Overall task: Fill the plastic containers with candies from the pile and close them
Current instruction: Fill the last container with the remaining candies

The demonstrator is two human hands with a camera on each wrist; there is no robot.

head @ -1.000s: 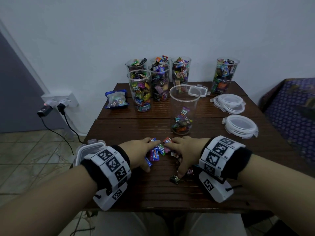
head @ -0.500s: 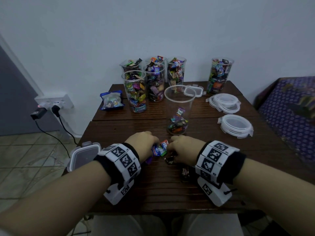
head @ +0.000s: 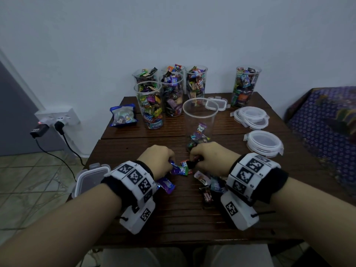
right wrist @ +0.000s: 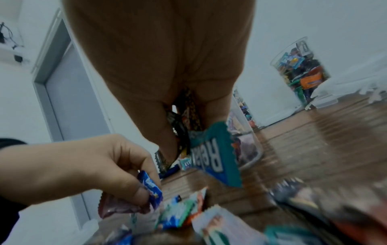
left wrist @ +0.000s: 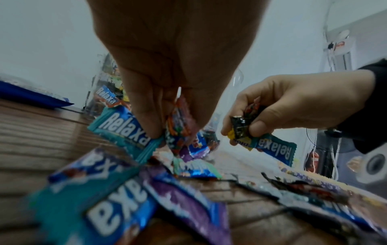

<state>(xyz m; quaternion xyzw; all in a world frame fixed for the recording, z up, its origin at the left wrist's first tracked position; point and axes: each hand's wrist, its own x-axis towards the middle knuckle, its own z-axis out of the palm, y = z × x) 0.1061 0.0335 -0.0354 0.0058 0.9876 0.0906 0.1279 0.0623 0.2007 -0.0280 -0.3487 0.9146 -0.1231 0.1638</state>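
Observation:
A clear tall container (head: 200,120) with a few candies at its bottom stands open mid-table, just beyond my hands. My left hand (head: 159,160) grips several wrapped candies (left wrist: 180,122), a teal Relaxa among them. My right hand (head: 210,158) grips a bunch of candies (left wrist: 243,126), with a teal Relaxa wrapper (right wrist: 215,157) hanging out. Both fists hover just above the loose candy pile (head: 204,184) on the wooden table (head: 183,218). Several filled containers (head: 150,105) stand at the back.
Round clear lids lie at the right (head: 264,143) and back right (head: 250,116). A rectangular lidded box (head: 88,180) sits at the table's left edge. A blue candy bag (head: 123,116) lies back left. A patterned cloth seat (head: 327,132) is to the right.
Both hands closed over candies from the pile, drew together and lifted slightly toward the open container. A few candies stay scattered behind them.

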